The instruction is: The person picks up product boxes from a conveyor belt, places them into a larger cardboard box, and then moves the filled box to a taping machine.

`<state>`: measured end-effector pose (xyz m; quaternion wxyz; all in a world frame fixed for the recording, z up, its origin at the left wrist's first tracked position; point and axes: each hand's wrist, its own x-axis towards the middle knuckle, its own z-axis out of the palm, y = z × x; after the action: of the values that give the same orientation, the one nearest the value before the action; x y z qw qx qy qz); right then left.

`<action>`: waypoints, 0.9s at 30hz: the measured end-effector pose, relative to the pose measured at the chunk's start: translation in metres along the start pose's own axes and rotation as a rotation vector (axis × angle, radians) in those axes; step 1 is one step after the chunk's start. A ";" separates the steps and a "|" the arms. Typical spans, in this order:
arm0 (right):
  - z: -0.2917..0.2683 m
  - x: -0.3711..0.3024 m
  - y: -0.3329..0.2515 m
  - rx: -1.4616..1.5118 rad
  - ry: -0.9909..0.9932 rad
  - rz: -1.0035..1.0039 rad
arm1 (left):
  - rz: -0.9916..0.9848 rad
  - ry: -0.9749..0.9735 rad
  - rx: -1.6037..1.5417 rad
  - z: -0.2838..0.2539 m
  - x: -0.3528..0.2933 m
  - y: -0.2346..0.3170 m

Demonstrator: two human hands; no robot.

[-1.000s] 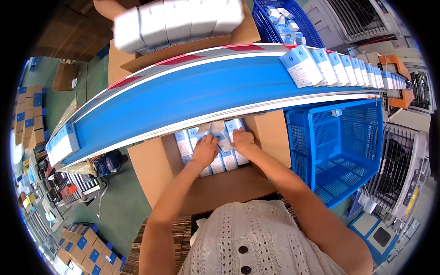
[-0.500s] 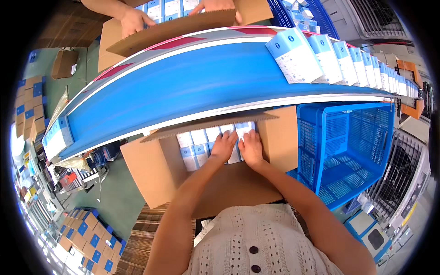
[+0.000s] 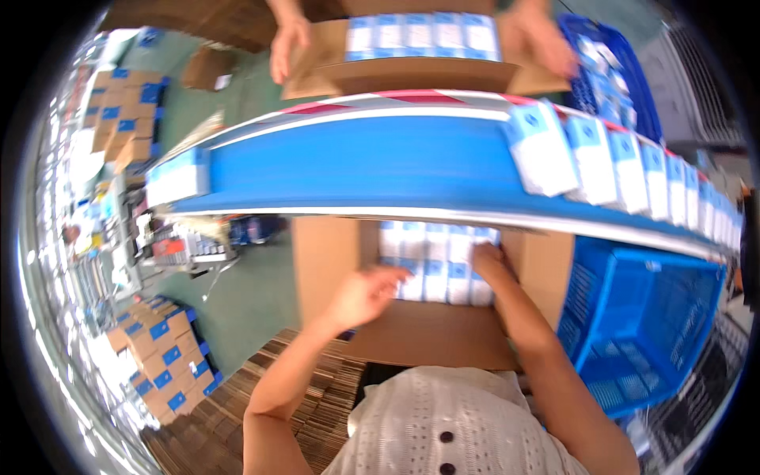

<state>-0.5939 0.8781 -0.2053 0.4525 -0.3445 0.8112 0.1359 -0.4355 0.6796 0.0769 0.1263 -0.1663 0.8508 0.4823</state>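
Observation:
An open cardboard carton (image 3: 431, 336) stands before me, its flaps folded outward. Inside it, white-and-blue small boxes (image 3: 435, 281) are packed in two rows. My left hand (image 3: 368, 297) is over the carton's left part with its fingers stretched toward the boxes, and nothing is in it. At the right end of the rows, my right hand (image 3: 488, 258) reaches down onto the boxes. Blur and its own back hide the right hand's fingers, so its grip cannot be made out.
Beyond the carton runs a blue conveyor belt (image 3: 356, 158), with a row of leaning boxes (image 3: 542, 150) at right and one box (image 3: 178, 176) at left. Across it, a co-worker's hands (image 3: 291, 49) flank another filled carton (image 3: 419, 77). A blue crate (image 3: 590, 317) stands at right.
My left hand has pulled back from the boxes, toward the left and nearer me. My right hand stays at the rows' right end. The co-worker's hands have spread apart. The whole view has shifted.

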 end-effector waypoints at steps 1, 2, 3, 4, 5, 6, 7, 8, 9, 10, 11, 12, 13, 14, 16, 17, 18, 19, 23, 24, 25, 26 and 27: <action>-0.022 -0.035 -0.018 -0.120 0.113 -0.090 | 0.104 0.273 0.204 -0.047 -0.017 -0.022; -0.027 -0.047 -0.009 -0.081 0.161 -0.166 | 0.183 0.552 0.430 -0.094 -0.020 -0.037; -0.029 -0.065 -0.005 0.012 0.317 -0.241 | -0.182 0.681 0.578 -0.142 -0.024 -0.047; -0.035 -0.081 -0.006 0.085 0.298 -0.220 | -0.131 0.922 0.550 -0.195 -0.023 -0.074; -0.041 -0.099 -0.007 0.152 0.272 -0.200 | -0.110 0.991 0.734 -0.248 -0.037 -0.126; -0.045 -0.118 -0.004 0.125 0.294 -0.256 | -0.282 0.991 0.815 -0.289 -0.048 -0.165; -0.052 -0.133 -0.001 0.102 0.324 -0.301 | -0.442 0.985 0.886 -0.319 -0.052 -0.195; -0.063 -0.144 -0.002 0.115 0.355 -0.312 | -0.528 0.927 0.859 -0.341 -0.051 -0.221; -0.069 -0.161 -0.001 0.131 0.377 -0.307 | -0.602 0.849 0.825 -0.355 -0.043 -0.237; -0.069 -0.179 0.011 0.154 0.393 -0.250 | -0.619 0.767 0.953 -0.353 -0.016 -0.229; -0.075 -0.194 0.015 0.224 0.489 -0.262 | -0.613 0.802 0.859 -0.355 -0.004 -0.234; -0.097 -0.215 0.008 0.260 0.526 -0.225 | -0.605 0.891 0.828 -0.349 -0.004 -0.246; -0.105 -0.224 0.012 0.243 0.666 -0.182 | -0.557 0.955 0.846 -0.338 -0.006 -0.256; -0.120 -0.244 0.016 0.318 0.697 -0.055 | -0.646 0.917 0.720 -0.314 0.009 -0.220; -0.161 -0.271 0.029 0.349 1.029 0.028 | -0.550 0.836 0.752 -0.273 0.005 -0.180; -0.178 -0.276 0.047 0.345 1.203 0.048 | -0.454 0.802 0.791 -0.251 0.010 -0.161; -0.194 -0.279 0.064 0.269 1.362 0.034 | -0.346 0.756 0.719 -0.227 0.021 -0.129; -0.209 -0.278 0.088 0.218 1.472 0.073 | -0.234 0.702 0.642 -0.198 0.034 -0.095; -0.260 -0.242 0.160 0.284 1.379 0.235 | -0.154 0.375 0.125 -0.121 0.118 -0.007; -0.263 -0.222 0.159 0.358 1.340 0.219 | -0.156 0.344 0.192 -0.100 0.138 0.018; -0.270 -0.202 0.148 0.433 1.301 0.198 | -0.159 0.319 0.262 -0.088 0.151 0.035; -0.283 -0.193 0.123 0.469 1.181 0.185 | -0.169 0.370 0.255 -0.086 0.155 0.037; -0.294 -0.193 0.096 0.502 1.055 0.177 | -0.181 0.415 0.246 -0.083 0.156 0.037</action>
<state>-0.7795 0.8758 0.1084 0.0424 -0.1790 0.9596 -0.2129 -0.5977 0.6008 0.0890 0.0108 -0.3204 0.8924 0.3176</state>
